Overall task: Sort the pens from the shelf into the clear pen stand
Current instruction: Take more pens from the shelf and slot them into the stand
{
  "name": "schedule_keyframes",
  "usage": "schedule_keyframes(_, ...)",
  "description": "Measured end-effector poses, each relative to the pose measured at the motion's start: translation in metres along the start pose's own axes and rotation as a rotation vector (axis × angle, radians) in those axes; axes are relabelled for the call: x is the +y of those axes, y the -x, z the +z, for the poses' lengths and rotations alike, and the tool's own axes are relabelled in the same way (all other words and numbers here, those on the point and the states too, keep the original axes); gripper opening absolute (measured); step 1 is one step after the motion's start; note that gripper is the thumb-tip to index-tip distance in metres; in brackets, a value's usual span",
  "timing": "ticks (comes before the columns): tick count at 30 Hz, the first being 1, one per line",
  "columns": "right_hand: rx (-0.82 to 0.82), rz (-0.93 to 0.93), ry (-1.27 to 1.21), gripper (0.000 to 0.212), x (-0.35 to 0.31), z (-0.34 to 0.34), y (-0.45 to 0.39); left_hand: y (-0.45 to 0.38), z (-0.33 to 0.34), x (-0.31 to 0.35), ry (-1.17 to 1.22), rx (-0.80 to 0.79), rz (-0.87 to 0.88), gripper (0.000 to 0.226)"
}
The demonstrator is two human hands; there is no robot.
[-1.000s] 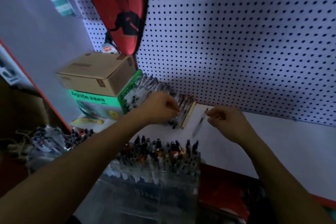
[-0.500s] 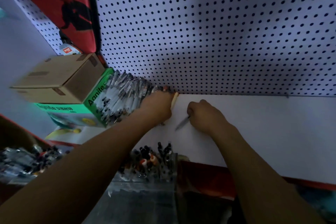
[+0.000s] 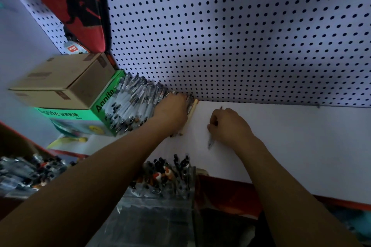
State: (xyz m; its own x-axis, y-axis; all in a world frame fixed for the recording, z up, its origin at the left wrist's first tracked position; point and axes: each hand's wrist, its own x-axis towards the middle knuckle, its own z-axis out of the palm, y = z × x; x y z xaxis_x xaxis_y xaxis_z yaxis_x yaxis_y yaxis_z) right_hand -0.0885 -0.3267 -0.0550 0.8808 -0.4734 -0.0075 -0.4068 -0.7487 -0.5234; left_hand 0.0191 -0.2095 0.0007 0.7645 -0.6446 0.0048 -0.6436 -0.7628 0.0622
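At the far left, a brown carton (image 3: 60, 80) sits on a green box (image 3: 84, 115), and the pair acts as a stop: the pile of pens (image 3: 132, 104) leans against the green box's right face and runs back to the pegboard wall (image 3: 241, 36), so the heap seems penned into that corner and cannot roll left or farther back. The left hand (image 3: 170, 113) rests on the right end of the pile, beside a pale pencil-like stick (image 3: 193, 107); its fingers reach down among the pens, but whether they are curled round any I cannot tell, as the back of the hand hides them. It looks placed there to keep the heap from spreading while pens are drawn out.

The right hand (image 3: 228, 124) is closed round a single pen (image 3: 210, 142), whose near end juts from the fist toward the viewer and whose far tip shows just above the knuckles. That grip suits carrying it lengthwise, end first, to a slot.

The clear pen stand (image 3: 170, 184) stands at the near side, below the shelf's front edge, already crowded with upright pens; free slots are hard to make out in the dim light.

To the right, the white shelf (image 3: 301, 142) is bare as far as its red front lip (image 3: 321, 200), giving the right arm room to swing back and down.
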Motion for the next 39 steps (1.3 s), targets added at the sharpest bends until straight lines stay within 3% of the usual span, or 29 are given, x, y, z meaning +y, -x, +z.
schedule_keyframes(6, 0.011, -0.004, -0.015, 0.023, -0.004, 0.003, 0.001, -0.002, -0.002, -0.001, 0.036, -0.001, 0.015, 0.038)
schedule_keyframes(11, 0.038, 0.007, -0.016, 0.020, -0.005, 0.004, 0.002, 0.003, 0.003, 0.006, -0.016, 0.015, 0.062, 0.034)
schedule_keyframes(19, 0.067, 0.031, -0.107, 0.018, -0.008, 0.000, 0.002, -0.003, -0.002, -0.015, 0.412, 0.050, -0.157, 0.024)
schedule_keyframes(24, 0.097, 0.105, -0.327, 0.014, -0.008, -0.003, -0.001, 0.001, -0.008, -0.026, 0.572, 0.058, -0.189, 0.020)
schedule_keyframes(28, 0.116, 0.175, -0.500, 0.009, -0.004, -0.007, 0.001, 0.015, -0.025, -0.029, 0.778, -0.025, -0.208, 0.010)
schedule_keyframes(32, 0.102, 0.282, -0.755, 0.007, -0.007, -0.019, 0.008, 0.037, -0.047, -0.032, 1.025, -0.105, -0.265, 0.018)
schedule_keyframes(39, 0.007, 0.197, -1.179, 0.006, -0.048, -0.046, 0.042, 0.098, -0.078, -0.052, 1.417, 0.026, -0.228, 0.009)
